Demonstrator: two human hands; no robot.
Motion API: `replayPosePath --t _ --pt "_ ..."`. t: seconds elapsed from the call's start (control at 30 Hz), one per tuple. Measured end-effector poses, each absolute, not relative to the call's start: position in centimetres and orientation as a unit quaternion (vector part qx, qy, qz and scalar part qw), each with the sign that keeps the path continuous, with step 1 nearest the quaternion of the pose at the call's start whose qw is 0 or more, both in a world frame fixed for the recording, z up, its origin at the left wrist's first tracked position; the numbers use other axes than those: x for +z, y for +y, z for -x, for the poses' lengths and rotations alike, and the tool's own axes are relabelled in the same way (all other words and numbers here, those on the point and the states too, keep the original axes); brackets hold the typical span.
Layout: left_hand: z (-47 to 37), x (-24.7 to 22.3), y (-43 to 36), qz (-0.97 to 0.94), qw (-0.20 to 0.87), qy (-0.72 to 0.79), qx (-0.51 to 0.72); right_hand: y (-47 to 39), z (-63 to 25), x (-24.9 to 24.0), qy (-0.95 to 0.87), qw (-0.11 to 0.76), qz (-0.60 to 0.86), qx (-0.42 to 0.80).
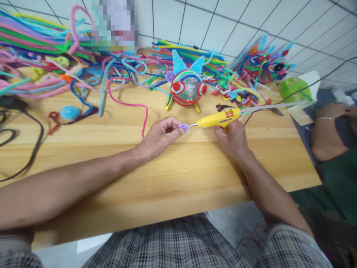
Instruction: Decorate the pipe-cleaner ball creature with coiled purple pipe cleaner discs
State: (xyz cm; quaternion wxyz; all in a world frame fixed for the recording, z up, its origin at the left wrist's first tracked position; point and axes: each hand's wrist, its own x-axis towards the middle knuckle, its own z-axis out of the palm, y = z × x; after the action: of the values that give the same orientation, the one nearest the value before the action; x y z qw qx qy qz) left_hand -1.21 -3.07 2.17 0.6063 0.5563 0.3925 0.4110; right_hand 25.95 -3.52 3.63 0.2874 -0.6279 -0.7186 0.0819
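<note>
Between thumb and fingers, my left hand (pixel 163 136) pinches a small purple pipe-cleaner coil (pixel 183 128). My right hand (pixel 234 139) grips the handle of a yellow hot glue gun (pixel 217 118), a long glue stick (pixel 275 106) jutting from its back. The gun's metal nozzle points left and meets the coil's edge; whether glue is coming out is too small to tell. Behind my hands stands a round pipe-cleaner creature (pixel 188 89) with blue pointed ears, red eyes and yellow feet. A purple coil (pixel 170 76) sits at its left side.
Heaps of coloured pipe cleaners (pixel 36 67) line the back by the tiled wall. More finished creatures (pixel 264 65) stand at back right. A blue coil (pixel 69 112) and a black cable (pixel 36 149) lie at left. Another person's arm (pixel 325 130) is beyond the table's right edge.
</note>
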Motion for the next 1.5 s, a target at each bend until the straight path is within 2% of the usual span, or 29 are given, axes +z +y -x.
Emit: replayPosePath --t 0.3,0.6,1.13,1.5 --pt "1.2 1.8 -3.2 -0.596 0.578 0.391 0.397 -3.8 -25.5 4.0 -0.704 0.308 0.634 0.092" --pt "1.3 1.5 -3.4 -0.632 0.544 0.397 0.384 -3.6 -25.6 3.6 -0.724 0.283 0.626 0.06" --pt "1.4 1.7 -3.5 -0.642 0.536 0.398 0.377 -3.7 -25.4 3.8 -0.726 0.281 0.624 0.07" --pt "1.4 1.4 -3.4 -0.624 0.554 0.387 0.394 -3.9 -25.6 4.6 -0.667 0.352 0.634 0.171"
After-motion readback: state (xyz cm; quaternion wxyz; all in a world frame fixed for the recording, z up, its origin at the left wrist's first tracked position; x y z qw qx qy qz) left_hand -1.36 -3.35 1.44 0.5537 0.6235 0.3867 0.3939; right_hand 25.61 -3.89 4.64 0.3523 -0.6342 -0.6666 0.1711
